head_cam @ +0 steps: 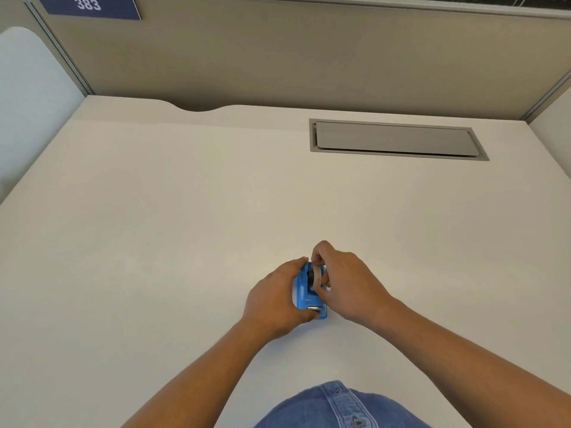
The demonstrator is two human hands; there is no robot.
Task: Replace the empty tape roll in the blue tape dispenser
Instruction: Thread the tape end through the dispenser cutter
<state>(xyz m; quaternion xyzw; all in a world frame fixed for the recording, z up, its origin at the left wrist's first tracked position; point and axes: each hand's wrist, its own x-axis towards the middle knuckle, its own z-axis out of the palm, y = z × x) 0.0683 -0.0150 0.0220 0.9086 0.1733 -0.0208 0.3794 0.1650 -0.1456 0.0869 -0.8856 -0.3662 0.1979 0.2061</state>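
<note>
The left hand [275, 298] is gripping the dispenser [304, 299] on the bench [154, 242], while the right hand [343, 279] is pinching the roll [315, 277] seated in it.

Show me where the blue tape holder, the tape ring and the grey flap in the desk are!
Blue plastic tape dispenser [301, 291]: head view, on its left side wall.
Pale round tape roll [315, 277]: head view, on its outer band.
Grey rectangular desk hatch [394, 139]: head view, on its flat lid.
</note>
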